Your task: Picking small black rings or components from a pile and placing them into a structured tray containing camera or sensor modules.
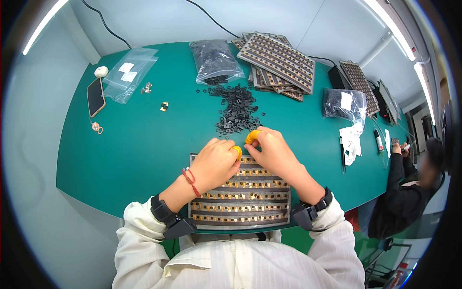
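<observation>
Covering part of a flat board [240, 203], the left hand [215, 161] and right hand [273, 148] are held near each other, fingers curled and bent inward; whether anything small is pinched by either cannot be told. A yellow finger cover [237, 152] is worn on the left, another [253, 136] on the right. The board is placed at the near edge of the green surface [144, 154], lined with rows of small gold-coloured parts [240, 208]. Just beyond the hands, small black square pieces [238, 111] are heaped loosely, below a clear bag [214, 55] filled with dark pieces. Similar boards [279, 62] are stacked to the bag's right.
</observation>
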Demonstrator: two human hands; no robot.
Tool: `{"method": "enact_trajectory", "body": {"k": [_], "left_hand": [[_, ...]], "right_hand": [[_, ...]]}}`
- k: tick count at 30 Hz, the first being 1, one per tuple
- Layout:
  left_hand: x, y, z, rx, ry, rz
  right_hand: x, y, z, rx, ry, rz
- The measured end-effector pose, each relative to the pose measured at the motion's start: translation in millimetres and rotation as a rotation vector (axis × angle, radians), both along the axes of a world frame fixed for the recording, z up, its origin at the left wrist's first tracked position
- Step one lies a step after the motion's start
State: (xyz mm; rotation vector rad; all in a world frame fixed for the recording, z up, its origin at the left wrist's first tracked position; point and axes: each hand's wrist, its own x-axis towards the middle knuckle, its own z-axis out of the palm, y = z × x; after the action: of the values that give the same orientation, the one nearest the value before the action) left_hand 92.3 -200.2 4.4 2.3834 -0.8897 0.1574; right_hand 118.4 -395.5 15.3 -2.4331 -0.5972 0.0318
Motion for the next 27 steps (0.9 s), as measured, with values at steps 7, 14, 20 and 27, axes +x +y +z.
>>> {"method": "enact_trajectory", "body": {"k": [7, 14, 20, 27], "left_hand": [[-6, -2, -8, 0.134, -0.085, -0.009], [-21, -4, -4, 0.31, -0.161, 0.05], [-31, -4, -1, 0.365, -0.144, -0.011], [-14, -8, 13, 0.441, 0.029, -0.11]], "right_hand": [[-29, -20, 8, -0.039, 0.024, 0.084], [-30, -12, -4, -0.012, -0.033, 0.106], [-41, -8, 0, -0.091, -0.143, 0.089], [-44, 2, 10, -0.294, 0.032, 0.093]]}}
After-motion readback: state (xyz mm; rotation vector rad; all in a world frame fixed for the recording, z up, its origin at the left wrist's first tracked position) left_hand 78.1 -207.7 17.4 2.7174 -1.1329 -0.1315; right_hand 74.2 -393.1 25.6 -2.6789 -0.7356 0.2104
